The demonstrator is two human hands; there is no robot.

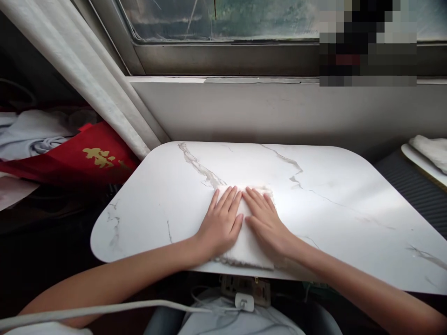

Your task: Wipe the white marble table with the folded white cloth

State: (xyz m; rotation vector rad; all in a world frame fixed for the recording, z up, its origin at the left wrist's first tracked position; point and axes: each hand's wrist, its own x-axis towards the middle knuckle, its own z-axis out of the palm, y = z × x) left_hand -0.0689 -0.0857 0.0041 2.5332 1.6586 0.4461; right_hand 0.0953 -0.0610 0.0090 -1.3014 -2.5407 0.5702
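Observation:
A white fluffy cloth (246,246) lies flat near the front edge of the white marble-patterned table (139,200). Both hands rest palm down on it, side by side, their fingertips near its far edge. My left hand (223,223) has its fingers stretched out and slightly apart, pointing away from me. My right hand (265,221) lies likewise, its fingers angled toward the left ones. The two thumbs almost meet over the middle of the cloth. Neither hand grips anything.
A window sill (223,80) runs behind the table. A pale curtain (87,70) and a red bag (80,163) with clothes are at the left. A white folded item (431,151) sits on a board at the right. A white cable (139,304) crosses in front below.

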